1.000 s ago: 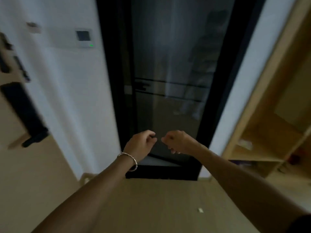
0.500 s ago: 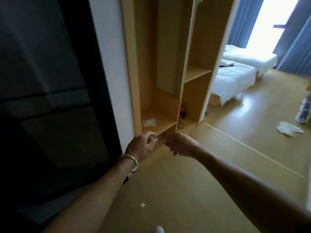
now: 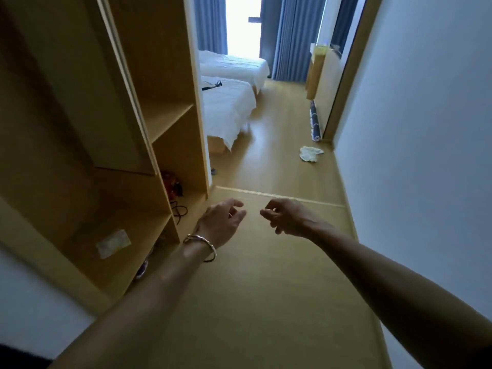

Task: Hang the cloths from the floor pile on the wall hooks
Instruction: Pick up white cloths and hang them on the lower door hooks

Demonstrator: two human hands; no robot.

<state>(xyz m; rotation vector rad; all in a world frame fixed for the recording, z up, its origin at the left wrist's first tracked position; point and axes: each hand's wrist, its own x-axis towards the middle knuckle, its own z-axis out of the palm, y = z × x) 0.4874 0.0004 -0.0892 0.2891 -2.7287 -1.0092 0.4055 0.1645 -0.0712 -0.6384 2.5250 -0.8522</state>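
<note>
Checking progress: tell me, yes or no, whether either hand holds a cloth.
No: the left hand and right hand hold nothing; a white cloth lies on the floor ahead.

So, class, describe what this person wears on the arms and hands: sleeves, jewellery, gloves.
Both forearms are bare, and neither the left hand nor the right hand wears a glove or any ring that shows. A thin, silver-coloured bangle with a slightly wavy shape circles the left wrist. At the left arm's upper end there is dark fabric, probably a sleeve edge.
</note>
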